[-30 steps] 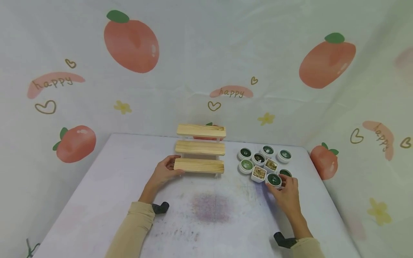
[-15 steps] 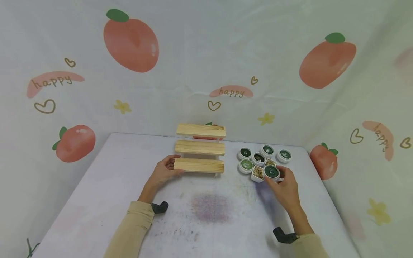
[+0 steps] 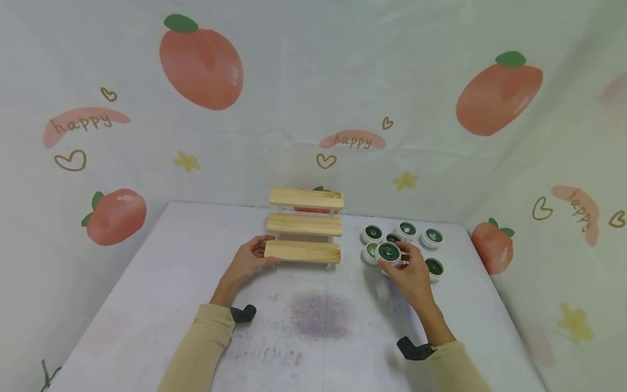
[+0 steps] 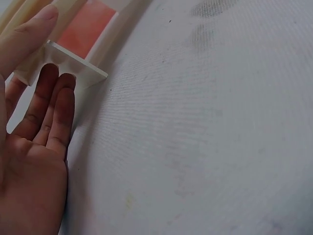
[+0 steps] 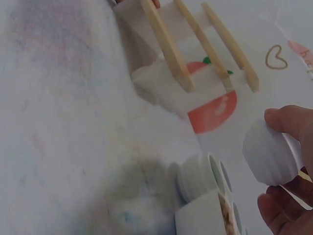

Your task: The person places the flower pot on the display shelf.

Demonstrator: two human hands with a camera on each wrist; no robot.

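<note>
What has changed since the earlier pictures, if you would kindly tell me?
The right hand, already holding the white pot earlier, has carried it leftward, toward the wooden stand. It now hides part of the other pots, while the rightmost front pot shows more fully. The left hand stayed at the stand's left end.

"What hangs behind the flat white worktop's point(image 3: 147, 294) back edge?"
"A white cloth backdrop point(image 3: 274, 81), printed with large red fruits point(image 3: 202, 68) and small yellow flowers point(image 3: 188, 161)."
"And on the surface?"
"A blurry purplish stain point(image 3: 321, 316), between the left and right edges."
"Beside the left edge?"
"A thin dark strand point(image 3: 46, 375)."
</note>
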